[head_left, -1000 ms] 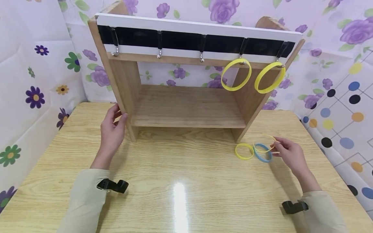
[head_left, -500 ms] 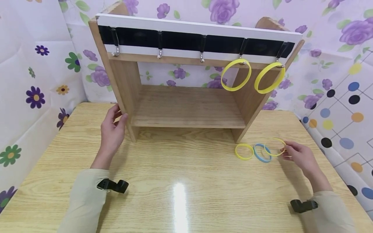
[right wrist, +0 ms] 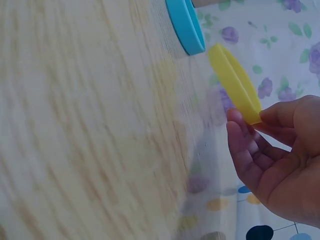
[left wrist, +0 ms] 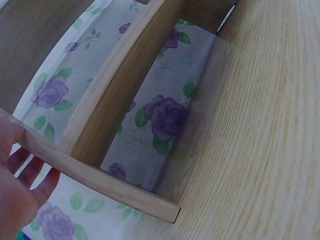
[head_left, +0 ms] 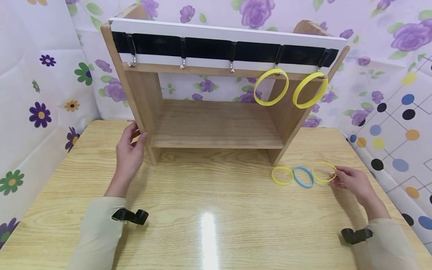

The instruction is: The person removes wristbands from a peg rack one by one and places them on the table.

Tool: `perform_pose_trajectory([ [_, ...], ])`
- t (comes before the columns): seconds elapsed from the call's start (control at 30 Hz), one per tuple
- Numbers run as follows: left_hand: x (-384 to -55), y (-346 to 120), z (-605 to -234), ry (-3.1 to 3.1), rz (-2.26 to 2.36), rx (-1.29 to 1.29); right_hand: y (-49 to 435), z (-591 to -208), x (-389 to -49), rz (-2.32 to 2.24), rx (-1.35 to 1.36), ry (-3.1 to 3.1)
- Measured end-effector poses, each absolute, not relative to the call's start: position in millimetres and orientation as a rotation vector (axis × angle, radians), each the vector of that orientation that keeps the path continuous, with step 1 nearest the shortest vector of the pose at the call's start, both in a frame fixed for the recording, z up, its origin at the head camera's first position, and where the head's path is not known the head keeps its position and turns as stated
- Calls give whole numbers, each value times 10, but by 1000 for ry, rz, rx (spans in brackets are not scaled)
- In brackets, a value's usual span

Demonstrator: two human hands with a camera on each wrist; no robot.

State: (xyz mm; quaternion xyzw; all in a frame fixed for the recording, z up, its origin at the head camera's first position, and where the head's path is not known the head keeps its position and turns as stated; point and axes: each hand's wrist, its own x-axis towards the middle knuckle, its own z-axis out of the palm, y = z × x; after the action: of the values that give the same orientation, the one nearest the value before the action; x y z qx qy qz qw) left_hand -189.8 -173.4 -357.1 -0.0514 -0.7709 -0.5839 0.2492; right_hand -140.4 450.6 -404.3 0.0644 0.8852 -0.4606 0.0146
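Note:
At the left side of a wooden shelf unit (head_left: 216, 125), my left hand (head_left: 129, 155) grips the upright side panel (left wrist: 107, 182), thumb at the front edge and fingers round the outer side. My right hand (head_left: 352, 182) pinches a thin yellow wristband-like ring (right wrist: 235, 85) between thumb and fingers, close over the table at the right. Just left of it lies a blue ring (head_left: 303, 186), and beside that another yellow ring (head_left: 281, 184). Two more yellow rings hang from the two rightmost hooks, one ring (head_left: 268, 103) on each, the other ring (head_left: 305, 106) at the far right.
A white and black rail (head_left: 206, 48) with several metal hooks runs across the top of the shelf unit. The three hooks at left, such as the middle hook (head_left: 231, 67), are bare. Flowered cloth (head_left: 209, 11) stands behind the wood-grain table (head_left: 168, 225).
My right hand has moved right with the yellow ring, from over the blue ring to beside it. My left hand has stayed on the side panel.

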Motion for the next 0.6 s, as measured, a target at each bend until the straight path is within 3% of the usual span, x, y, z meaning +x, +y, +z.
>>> perform_pose_trajectory([
  [0.6,-1898,-1738,-3585,-2102,-1591,-147,4507,-4098,-1393,-1336,248,2709],
])
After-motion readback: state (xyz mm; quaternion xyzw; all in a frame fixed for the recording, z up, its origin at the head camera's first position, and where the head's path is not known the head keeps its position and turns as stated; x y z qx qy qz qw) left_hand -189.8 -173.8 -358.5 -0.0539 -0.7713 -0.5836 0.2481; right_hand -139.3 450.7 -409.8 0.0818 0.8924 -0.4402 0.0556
